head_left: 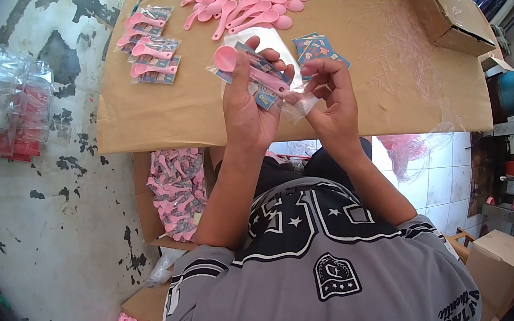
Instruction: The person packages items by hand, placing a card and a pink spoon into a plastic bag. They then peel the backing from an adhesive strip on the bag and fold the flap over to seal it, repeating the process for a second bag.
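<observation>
A clear bag with a pink spoon [226, 59] and a blue printed card [265, 98] is held in my left hand [248, 99], thumb across the front. My right hand [333, 99] is at the bag's open plastic end [299, 106], fingers curled, with the film between thumb and fingers. Beyond my hands lies a heap of loose pink spoons [253, 3]. Blue cards [319, 50] are stacked just behind my right hand. To the left, several bagged spoons with cards [153, 68] lie in a column. A white sheet [272, 37] is partly hidden behind my left hand.
The table [197, 116] is covered in brown paper. Thin clear strips [395, 40] are scattered at right, beside a cardboard box [446, 6]. Below the table's left part, an open box holds many bagged spoons [179, 192]. Plastic packs [3, 105] are at far left.
</observation>
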`<state>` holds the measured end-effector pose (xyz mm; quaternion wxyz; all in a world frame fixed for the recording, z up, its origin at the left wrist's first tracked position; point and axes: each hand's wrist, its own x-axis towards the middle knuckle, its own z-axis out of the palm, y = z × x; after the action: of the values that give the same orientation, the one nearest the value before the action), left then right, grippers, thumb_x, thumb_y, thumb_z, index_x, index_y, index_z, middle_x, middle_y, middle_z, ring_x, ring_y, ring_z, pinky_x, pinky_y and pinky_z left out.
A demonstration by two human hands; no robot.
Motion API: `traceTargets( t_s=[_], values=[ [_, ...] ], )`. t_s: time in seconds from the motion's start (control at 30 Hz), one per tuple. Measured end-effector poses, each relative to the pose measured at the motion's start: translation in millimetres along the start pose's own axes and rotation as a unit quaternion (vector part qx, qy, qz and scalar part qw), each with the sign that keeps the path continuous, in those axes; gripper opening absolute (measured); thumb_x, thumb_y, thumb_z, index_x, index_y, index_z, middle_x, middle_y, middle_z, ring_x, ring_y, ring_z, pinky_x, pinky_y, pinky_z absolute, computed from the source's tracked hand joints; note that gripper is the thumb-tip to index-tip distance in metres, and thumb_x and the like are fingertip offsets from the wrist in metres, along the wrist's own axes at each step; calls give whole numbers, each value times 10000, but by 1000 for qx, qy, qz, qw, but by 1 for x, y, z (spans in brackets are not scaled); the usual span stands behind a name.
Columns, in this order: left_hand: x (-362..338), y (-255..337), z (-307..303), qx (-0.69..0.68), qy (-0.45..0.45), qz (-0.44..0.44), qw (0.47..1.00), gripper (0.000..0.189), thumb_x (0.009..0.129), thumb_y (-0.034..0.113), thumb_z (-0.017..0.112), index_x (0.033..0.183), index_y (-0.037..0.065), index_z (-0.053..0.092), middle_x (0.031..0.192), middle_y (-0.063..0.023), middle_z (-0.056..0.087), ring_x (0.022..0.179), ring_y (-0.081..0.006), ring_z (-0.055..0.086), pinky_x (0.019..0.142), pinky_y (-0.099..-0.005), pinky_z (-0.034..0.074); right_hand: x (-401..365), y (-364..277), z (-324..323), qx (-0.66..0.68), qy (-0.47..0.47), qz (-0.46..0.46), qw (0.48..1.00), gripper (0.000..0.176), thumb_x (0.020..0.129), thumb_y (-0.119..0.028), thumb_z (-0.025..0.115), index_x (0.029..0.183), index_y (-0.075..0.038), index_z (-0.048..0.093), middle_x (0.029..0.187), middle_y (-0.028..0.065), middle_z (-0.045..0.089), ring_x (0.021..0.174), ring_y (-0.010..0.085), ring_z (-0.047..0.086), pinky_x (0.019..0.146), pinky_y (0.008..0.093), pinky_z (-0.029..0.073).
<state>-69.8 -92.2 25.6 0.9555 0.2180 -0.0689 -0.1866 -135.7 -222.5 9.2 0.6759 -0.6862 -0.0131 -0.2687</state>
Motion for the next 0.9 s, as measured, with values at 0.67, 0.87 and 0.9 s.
traceTargets(
  t_s=[0.67,0.87,0.9],
  values=[
    [0,25,-8,-31,-16,-173,984,543,1116,338,468,1500,-42,410,1528,-267,484,1421,-351,509,1156,-508,473,38,-22,-29,-312,-161,-255,901,386,827,-69,753,1202,-157,771,1501,136,584,1416,366,472,1154,474,394],
    [-2,17,-5,0,-11,-203,979,521,1120,340,484,1503,-11,441,1450,-203,590,1320,-295,599,1119,-451,497,52,-16,-27,-167,-174,-267,933,448,783,-69,805,1224,-137,767,1363,114,673,1204,287,601,1053,425,466],
    [0,22,-11,73,-5,-171,982,559,1119,358,494,1523,-19,414,1463,-206,576,1320,-280,595,1128,-430,484,53,-18,-30,-113,-168,-247,948,439,793,-63,810,1226,-126,765,1310,106,703,1123,255,641,1009,399,496]
  ],
)
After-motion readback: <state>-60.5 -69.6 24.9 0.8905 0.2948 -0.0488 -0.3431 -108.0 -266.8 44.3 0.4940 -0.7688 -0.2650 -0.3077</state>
